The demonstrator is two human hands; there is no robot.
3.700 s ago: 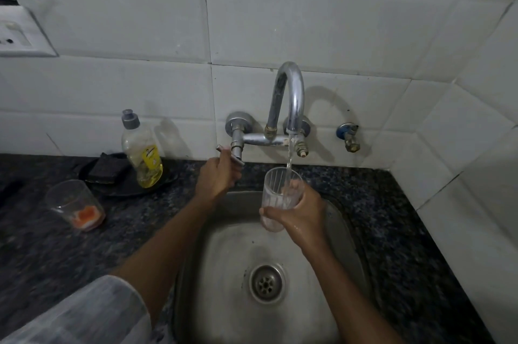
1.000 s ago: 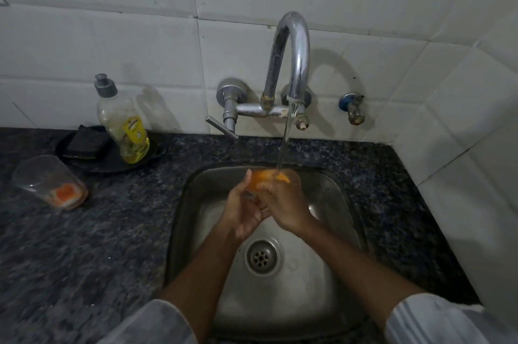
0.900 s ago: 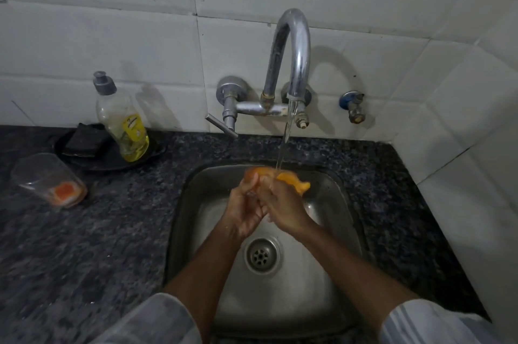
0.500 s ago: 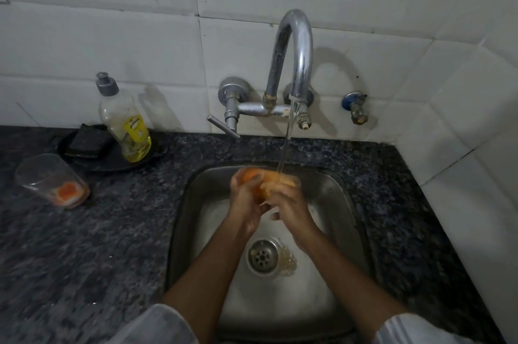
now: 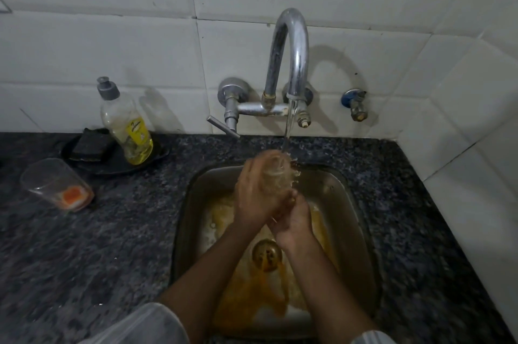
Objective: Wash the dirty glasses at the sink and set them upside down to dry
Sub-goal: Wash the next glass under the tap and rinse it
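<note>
A clear glass [image 5: 276,174] is under the running tap [image 5: 291,63], tilted, with water splashing off it. My left hand [image 5: 252,195] wraps round its left side. My right hand [image 5: 294,217] holds it from below, fingers curled at its base. Both hands are over the steel sink [image 5: 356,217], where orange liquid spreads across the bottom and around the drain [image 5: 266,255]. A second dirty glass [image 5: 56,184] with orange residue at its bottom stands on the dark counter at the left.
A dish soap bottle [image 5: 127,125] and a dark sponge [image 5: 89,144] sit on a black dish behind the dirty glass. The tap lever [image 5: 222,126] sticks out to the left. A small wall valve [image 5: 354,104] is right of the tap. White tiled walls close the back and right.
The glass held orange liquid a second ago; it now looks clear and tipped, and orange liquid has poured into the sink. Earlier my left hand was on the tap lever.
</note>
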